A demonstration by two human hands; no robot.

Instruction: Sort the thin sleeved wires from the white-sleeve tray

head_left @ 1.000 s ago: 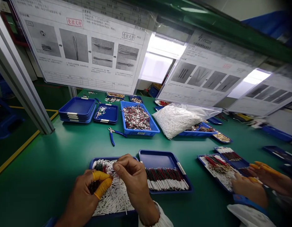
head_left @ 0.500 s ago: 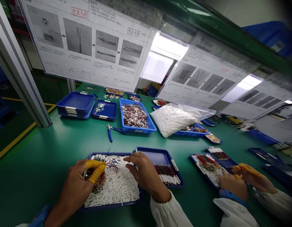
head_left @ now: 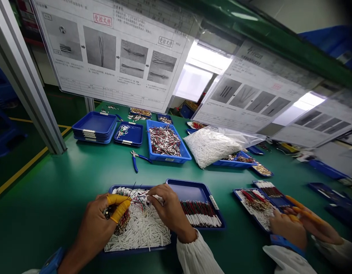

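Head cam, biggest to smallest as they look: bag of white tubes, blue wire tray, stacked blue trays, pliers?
1. Plastic bag of white tubes
2. Blue wire tray and stacked blue trays: they look alike, and distance makes ranking them unsure
3. Blue-handled pliers

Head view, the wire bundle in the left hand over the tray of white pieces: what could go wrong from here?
The left hand grips a bundle of thin coloured wires just above the loose white tube pieces in the blue tray, so a dropped wire could get lost among them. The fanned wire ends beside the right hand might snag one another. The yellow finger cots might also lose grip on such fine wires.
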